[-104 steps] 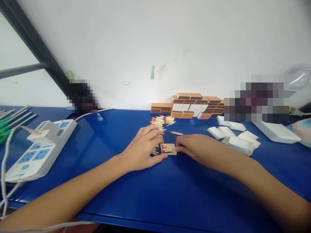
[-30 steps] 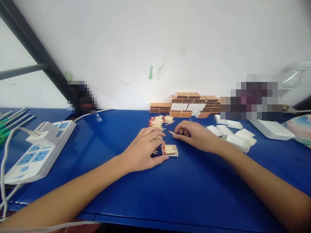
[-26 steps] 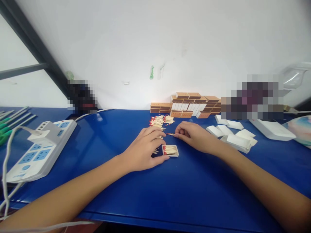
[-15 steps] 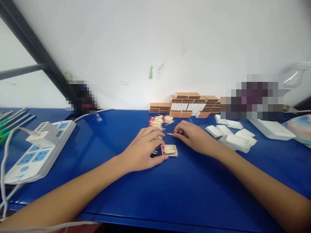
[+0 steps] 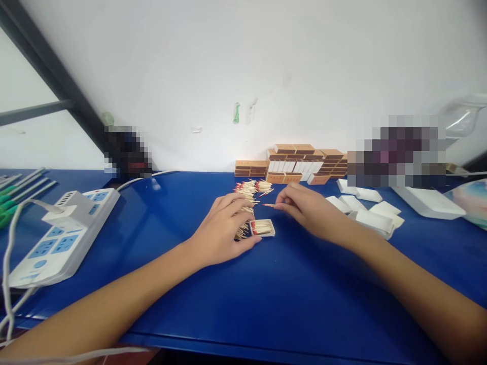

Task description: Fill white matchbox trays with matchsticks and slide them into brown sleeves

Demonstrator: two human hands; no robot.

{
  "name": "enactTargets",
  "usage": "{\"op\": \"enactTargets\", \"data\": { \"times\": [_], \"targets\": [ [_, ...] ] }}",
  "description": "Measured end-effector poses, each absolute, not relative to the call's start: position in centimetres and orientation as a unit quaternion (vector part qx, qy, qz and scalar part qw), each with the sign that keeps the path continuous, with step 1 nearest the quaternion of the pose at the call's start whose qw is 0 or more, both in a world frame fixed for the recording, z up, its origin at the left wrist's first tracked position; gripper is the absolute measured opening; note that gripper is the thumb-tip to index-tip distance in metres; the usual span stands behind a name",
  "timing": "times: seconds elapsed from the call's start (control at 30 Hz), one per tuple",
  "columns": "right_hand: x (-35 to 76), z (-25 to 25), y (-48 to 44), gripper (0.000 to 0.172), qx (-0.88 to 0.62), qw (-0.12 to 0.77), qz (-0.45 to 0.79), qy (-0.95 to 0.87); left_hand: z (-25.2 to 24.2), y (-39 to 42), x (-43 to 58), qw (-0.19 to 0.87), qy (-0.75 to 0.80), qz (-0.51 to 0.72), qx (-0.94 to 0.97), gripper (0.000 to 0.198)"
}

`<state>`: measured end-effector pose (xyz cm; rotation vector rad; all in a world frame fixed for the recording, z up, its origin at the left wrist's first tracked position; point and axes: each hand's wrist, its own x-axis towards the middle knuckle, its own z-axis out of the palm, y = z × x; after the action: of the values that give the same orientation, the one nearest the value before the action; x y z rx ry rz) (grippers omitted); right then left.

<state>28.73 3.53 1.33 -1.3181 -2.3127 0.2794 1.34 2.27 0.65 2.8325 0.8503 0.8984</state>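
My right hand (image 5: 304, 209) is pinched shut on a single match (image 5: 269, 205), red head pointing left, just beyond the small tray (image 5: 263, 228) of matches. My left hand (image 5: 222, 230) lies half-curled on the worktop (image 5: 274, 299), thumb against the tray's left edge, gripping nothing I can see. I reckon so thin a pinch could let the match twist and drop. A nudge from my left hand might also slide the light tray or scatter the loose matches (image 5: 249, 190) around it.

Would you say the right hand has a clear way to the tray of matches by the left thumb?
Probably yes: the right hand, pinching a match, is just behind the matchbox tray, with only bare blue table between; the left hand sits at its left side.
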Motion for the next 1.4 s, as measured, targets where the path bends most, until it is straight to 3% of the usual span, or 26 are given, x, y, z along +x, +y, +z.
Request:
{"op": "enactTargets", "data": {
  "times": [0.17, 0.87, 1.2, 1.4],
  "targets": [
    [27.7, 2.4, 2.3, 0.016, -0.445, 0.243, 0.104, -0.856, 0.8, 2.3, 1.4, 0.014, 0.297, 0.303, 0.905, 0.029],
    [26.5, 3.2, 0.8, 0.016, -0.437, 0.113, 0.167, -0.877, 0.6, 2.2, 1.4, 0.036, 0.259, 0.301, 0.917, 0.030],
    [26.0, 3.9, 0.3, 0.019, -0.447, 0.179, 0.215, -0.850, 0.7, 2.2, 1.5, 0.040, 0.255, 0.300, 0.918, 0.029],
    [26.0, 3.9, 0.4, 0.020, -0.443, 0.168, 0.238, -0.848, 0.7, 2.2, 1.4, 0.042, 0.256, 0.298, 0.919, 0.029]
  ]
}}
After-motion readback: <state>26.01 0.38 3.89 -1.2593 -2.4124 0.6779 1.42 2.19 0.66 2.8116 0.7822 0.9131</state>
